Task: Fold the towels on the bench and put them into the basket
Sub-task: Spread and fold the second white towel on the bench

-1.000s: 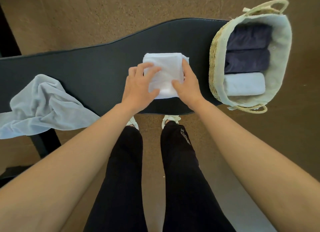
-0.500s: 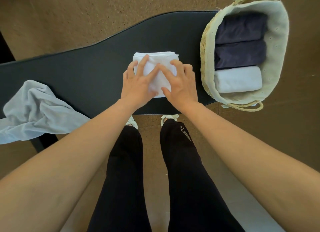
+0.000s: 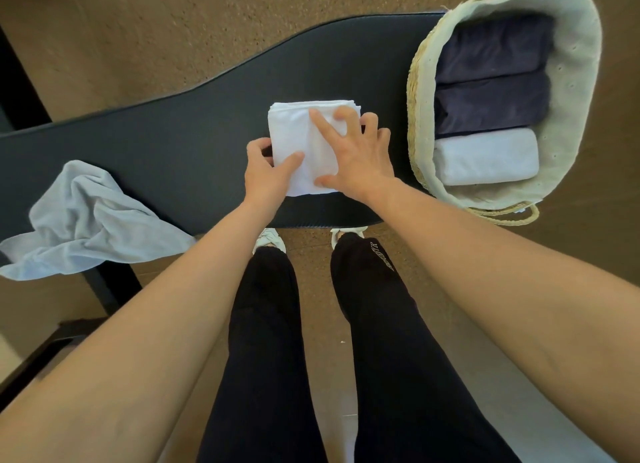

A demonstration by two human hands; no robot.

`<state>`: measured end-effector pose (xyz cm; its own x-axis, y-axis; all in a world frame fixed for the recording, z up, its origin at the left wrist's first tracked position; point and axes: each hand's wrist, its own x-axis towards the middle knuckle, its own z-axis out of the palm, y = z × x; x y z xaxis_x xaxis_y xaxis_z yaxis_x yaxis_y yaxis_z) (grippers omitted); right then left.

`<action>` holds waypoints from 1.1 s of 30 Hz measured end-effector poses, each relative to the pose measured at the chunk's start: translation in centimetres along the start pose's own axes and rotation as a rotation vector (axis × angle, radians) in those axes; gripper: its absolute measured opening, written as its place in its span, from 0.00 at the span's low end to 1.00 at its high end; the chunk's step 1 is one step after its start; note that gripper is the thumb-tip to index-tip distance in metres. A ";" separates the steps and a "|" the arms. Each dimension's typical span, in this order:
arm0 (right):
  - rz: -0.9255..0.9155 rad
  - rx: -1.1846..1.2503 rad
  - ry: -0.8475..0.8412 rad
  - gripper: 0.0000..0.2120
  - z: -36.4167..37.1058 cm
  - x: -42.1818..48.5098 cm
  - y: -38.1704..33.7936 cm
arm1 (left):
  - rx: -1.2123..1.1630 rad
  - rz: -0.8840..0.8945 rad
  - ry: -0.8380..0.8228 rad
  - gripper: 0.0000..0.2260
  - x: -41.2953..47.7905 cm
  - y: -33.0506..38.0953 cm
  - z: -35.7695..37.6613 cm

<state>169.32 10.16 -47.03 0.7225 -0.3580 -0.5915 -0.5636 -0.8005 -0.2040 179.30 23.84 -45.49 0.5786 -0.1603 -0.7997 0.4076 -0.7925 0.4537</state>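
2 hands work on a folded white towel [image 3: 294,130] that lies on the black bench [image 3: 173,144], just left of the basket [image 3: 417,123] and not touching it. The left hand [image 3: 266,175] pinches the towel's edge on the side away from the basket, with the thumb on top and the other fingers curled round the edge. The right hand [image 3: 360,157] lies flat on the half of the towel nearer the basket, its fingers straight and spread, pressing the cloth down.

The basket is woven with a pale cloth lining, and it sits on the right end of the bench. Inside it, 3 folded towels lie side by side: a navy towel [image 3: 491,50] at the basket's far end, a 2nd navy towel [image 3: 491,102] touching it in the middle, and a white rolled towel [image 3: 485,157] at the basket's near end.

Well left of the basket, beyond the hands, a crumpled grey towel [image 3: 86,220] lies unfolded on the bench, part of it hanging over the near edge.
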 end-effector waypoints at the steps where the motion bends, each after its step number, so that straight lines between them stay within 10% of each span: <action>1: 0.005 0.010 -0.001 0.53 0.1 0.0 -0.1 | 0.009 -0.020 -0.014 0.28 0.1 0.1 0.2; 17: 0.118 0.770 -0.013 0.32 2.9 -4.7 0.5 | 0.576 0.341 0.299 0.17 -1.4 2.7 1.5; 24: 0.193 1.082 -0.152 0.25 2.4 -4.3 1.1 | 0.420 0.671 0.063 0.16 -2.5 0.5 2.4; 33: 0.309 1.245 -0.273 0.20 0.7 -3.7 2.0 | 0.415 0.560 0.018 0.16 -0.7 0.3 2.5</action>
<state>165.23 10.17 -45.77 0.4769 -0.2194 -0.8511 -0.7863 0.3263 -0.5247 177.26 22.30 -45.78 0.6360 -0.6033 -0.4812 -0.2566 -0.7534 0.6054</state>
